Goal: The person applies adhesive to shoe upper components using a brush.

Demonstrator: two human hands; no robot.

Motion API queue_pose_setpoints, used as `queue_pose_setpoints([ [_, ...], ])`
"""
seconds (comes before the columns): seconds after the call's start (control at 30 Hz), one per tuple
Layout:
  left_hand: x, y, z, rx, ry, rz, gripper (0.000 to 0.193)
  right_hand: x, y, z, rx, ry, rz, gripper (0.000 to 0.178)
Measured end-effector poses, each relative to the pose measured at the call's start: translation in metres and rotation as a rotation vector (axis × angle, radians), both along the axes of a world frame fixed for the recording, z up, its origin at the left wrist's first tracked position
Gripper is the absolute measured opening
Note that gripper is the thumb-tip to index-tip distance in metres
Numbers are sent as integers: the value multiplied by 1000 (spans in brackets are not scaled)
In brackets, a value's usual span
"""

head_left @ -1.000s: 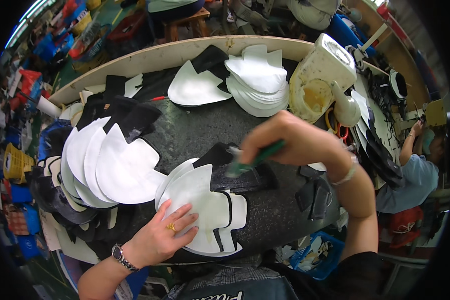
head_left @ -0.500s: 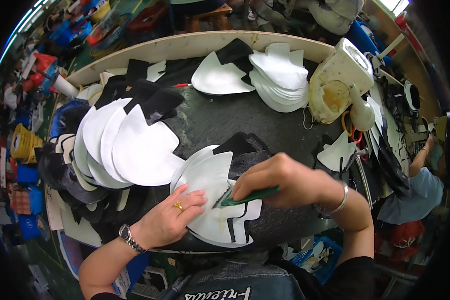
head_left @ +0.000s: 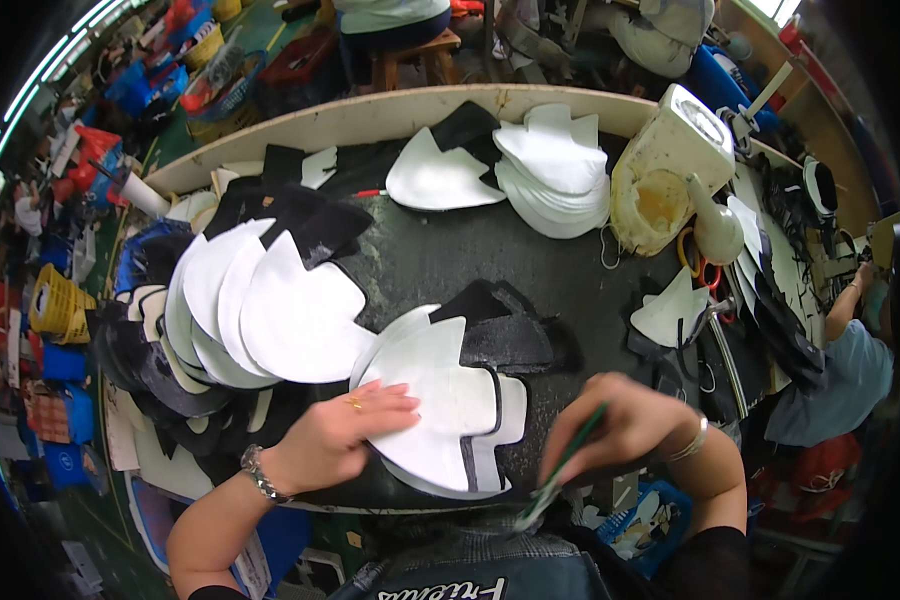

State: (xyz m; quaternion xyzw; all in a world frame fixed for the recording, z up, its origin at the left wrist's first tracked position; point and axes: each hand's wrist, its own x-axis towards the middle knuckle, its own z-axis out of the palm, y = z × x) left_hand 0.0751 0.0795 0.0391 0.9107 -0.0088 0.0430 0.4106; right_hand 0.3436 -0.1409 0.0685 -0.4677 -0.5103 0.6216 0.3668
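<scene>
— Where fingers spread flat, left hand (head_left: pixel 335 440) pressing down on the top white cut piece (head_left: pixel 440 395), near the front edge of the table (head_left: pixel 530 250). Open and flat, gripping nothing; ring on one finger, watch at the wrist.

— And the right hand (head_left: pixel 630 420)?

— Curled tight around a green brush (head_left: pixel 560 468), held slanting down toward the front edge, tip just past the table rim. Bracelet at the wrist. Just right of the white piece, not touching it.

— Under the white piece?

— More white pieces of the same shape, fanned out, with a black piece (head_left: pixel 500 335) peeking out behind them.

— Further left?

— Fanned stack of white pieces (head_left: pixel 270 310), overlapping, resting on black ones. Well apart from the left hand's fingers.

— Far side of the table?

— Another pile of white pieces (head_left: pixel 555 170), beside a cream glue pot (head_left: pixel 670 170) with a yellowish inside. Scissors handles near its base, hard to tell more.

— Anyone else?

— Another person's arm (head_left: pixel 845 300) at the right rim, working at a different spot.
</scene>
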Motion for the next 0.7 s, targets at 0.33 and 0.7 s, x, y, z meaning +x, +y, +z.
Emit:
queue_pose_setpoints([
  [0.33, 102, 136, 40, 723, -766, 534, 50, 77, -32, 8, 384, 285, -1159, 12],
  [0.7, 6, -35, 23, 414, 146, -119, 54, 152, 4, -32, 309, -1321, -1339, 21],
])
